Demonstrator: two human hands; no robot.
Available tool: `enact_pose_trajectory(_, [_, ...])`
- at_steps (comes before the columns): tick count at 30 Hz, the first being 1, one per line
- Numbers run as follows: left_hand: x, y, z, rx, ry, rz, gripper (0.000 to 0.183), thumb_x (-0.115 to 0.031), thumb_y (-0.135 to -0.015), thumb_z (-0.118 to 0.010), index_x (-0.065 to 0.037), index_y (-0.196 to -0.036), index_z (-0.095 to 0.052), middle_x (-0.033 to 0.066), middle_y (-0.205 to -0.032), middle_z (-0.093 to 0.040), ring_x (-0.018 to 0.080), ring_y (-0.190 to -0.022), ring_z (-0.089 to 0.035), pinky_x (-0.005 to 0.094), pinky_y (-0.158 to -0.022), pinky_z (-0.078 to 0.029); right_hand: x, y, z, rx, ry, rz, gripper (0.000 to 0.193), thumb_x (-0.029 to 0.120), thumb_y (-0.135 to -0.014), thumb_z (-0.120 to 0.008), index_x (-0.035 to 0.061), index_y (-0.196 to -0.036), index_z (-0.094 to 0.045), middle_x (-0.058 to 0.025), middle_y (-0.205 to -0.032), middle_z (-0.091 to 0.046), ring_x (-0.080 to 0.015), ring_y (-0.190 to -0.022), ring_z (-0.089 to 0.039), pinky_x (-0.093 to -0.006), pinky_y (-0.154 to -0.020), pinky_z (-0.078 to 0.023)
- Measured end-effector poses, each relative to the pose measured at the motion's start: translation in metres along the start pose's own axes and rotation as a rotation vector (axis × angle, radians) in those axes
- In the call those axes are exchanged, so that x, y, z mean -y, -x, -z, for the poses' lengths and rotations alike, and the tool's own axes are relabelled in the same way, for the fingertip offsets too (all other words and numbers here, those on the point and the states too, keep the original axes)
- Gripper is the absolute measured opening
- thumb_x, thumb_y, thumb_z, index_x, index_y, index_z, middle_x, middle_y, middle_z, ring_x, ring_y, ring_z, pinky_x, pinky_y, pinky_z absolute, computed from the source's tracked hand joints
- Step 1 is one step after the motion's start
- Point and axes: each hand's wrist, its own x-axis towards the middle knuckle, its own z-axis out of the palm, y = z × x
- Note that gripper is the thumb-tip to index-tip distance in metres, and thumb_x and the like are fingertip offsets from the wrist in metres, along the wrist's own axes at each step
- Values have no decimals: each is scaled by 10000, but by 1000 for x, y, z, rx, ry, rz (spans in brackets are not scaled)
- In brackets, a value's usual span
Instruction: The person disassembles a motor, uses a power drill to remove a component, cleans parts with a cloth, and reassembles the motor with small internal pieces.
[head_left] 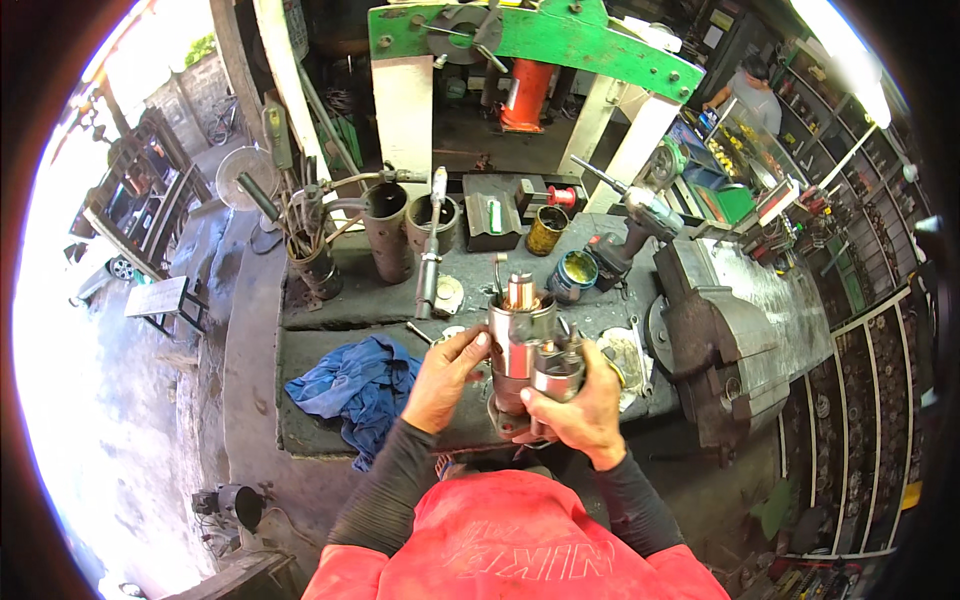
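Note:
Upright in front of me, above the near edge of the bench, is a starter motor (507, 362). Its metal housing is uncapped at the top, where the copper commutator (521, 292) and shaft stick out. My right hand (588, 408) wraps round the smaller solenoid cylinder (556, 376) on the motor's right side, thumb across its front. On the opposite side, my left hand (447, 378) is closed, thumb and forefinger against the housing near its upper rim. The rest of its fingers are partly hidden. A crumpled blue cloth (358, 385) lies left of the left hand.
A large bench vise (715, 350) stands at the right. Behind the motor are a cordless impact wrench (635, 225), a grease tub (574, 275), a yellow can (547, 230) and metal cylinders (388, 235). A green press frame (545, 40) rises beyond. Another person (755, 97) is at the far right.

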Motion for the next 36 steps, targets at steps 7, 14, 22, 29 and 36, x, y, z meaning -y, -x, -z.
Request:
enact_pose_trajectory(7, [-57,-54,-64,656,-233,43,894,-166,-672,-1051,3,-1428,-604,53,-1347,-709,180,-1229,-647,389,-1116,-504,-14,-3,74,-101,79,361,695,240,-681,-962,-6,-1259,-664,-159,-1114,-747,-281,-960,-761,-392,-861,-595])
enact_pose_trajectory(14, [-38,-64,-127,398,-353,-125,915,-17,-558,-1037,-34,-1386,-649,51,-1298,-742,171,-1176,-673,379,-1096,-525,-89,-10,113,-131,-33,286,670,250,-655,-964,18,-1203,-656,-130,-996,-722,-289,-899,-732,-400,-818,-575])
enact_pose_trajectory(22, [10,-56,-151,133,-722,-282,936,-126,-526,-1051,-24,-1365,-650,100,-1237,-777,202,-1144,-728,381,-1049,-558,-163,-12,119,-78,-130,294,719,171,-582,-961,49,-1218,-650,-87,-1035,-731,-214,-957,-738,-358,-865,-585])
enact_pose_trajectory(29, [56,-32,-158,-27,-547,-246,772,-100,-579,-1040,-13,-1264,-694,71,-1175,-783,167,-1059,-745,349,-982,-597,-194,-17,119,79,-238,364,696,235,-646,-966,83,-1243,-641,-111,-1036,-731,-279,-927,-749,-385,-831,-582])
enact_pose_trajectory(36, [35,-20,-138,83,-716,-119,899,-8,-613,-1012,8,-1403,-582,96,-1281,-704,216,-1137,-704,390,-1017,-589,-216,-18,119,191,-411,357,738,270,-734,-944,99,-1365,-600,-141,-1215,-720,-357,-1126,-715,-445,-955,-564])
